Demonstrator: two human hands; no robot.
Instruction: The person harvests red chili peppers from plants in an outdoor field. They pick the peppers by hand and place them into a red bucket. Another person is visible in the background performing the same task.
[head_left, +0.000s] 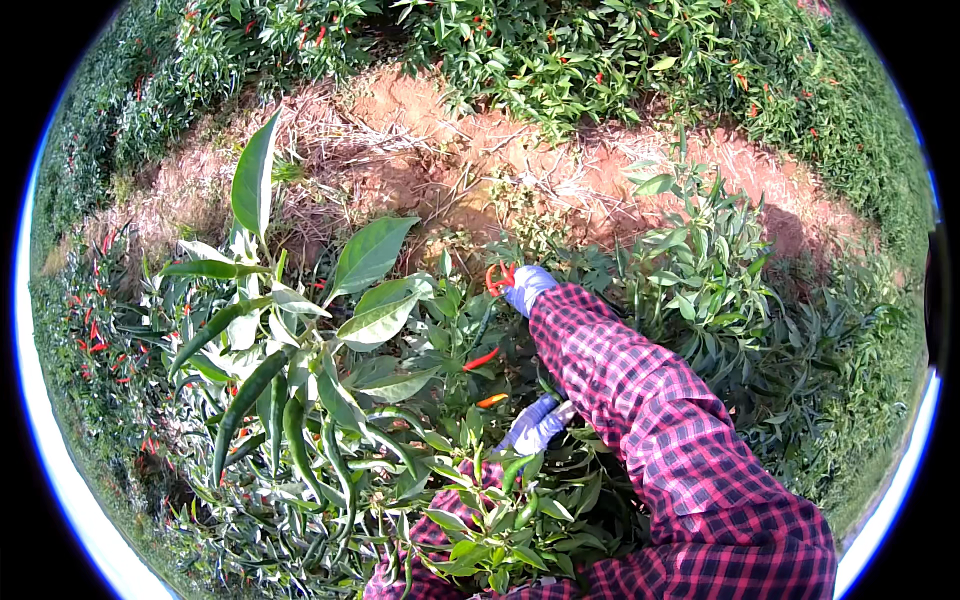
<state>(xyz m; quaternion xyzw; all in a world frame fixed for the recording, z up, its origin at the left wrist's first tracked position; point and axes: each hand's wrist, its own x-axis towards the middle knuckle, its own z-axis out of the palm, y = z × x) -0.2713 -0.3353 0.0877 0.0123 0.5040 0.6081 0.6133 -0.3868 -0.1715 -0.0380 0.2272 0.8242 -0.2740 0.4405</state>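
Note:
My right hand (531, 286), in a pale glove with a plaid sleeve behind it, is closed around several red chili peppers (498, 278) whose curved ends stick out beyond the fingers. Lower down, my left hand (536, 426), gloved too, is among the leaves of the chili plants; its fingers are partly hidden, and whether it holds anything cannot be told. Between the hands, a red chili (481, 360) and an orange-yellow chili (492, 401) show against the foliage. Large green chilies (244, 405) hang from a leafy branch to the left of both hands.
A leafy stem with small green chilies (516, 472) rises in front of my left forearm. Beyond the plants runs a strip of reddish soil (405, 172) with dry straw. Another row of chili plants (525, 60) stands past it. Denser plants (697, 277) grow at the right.

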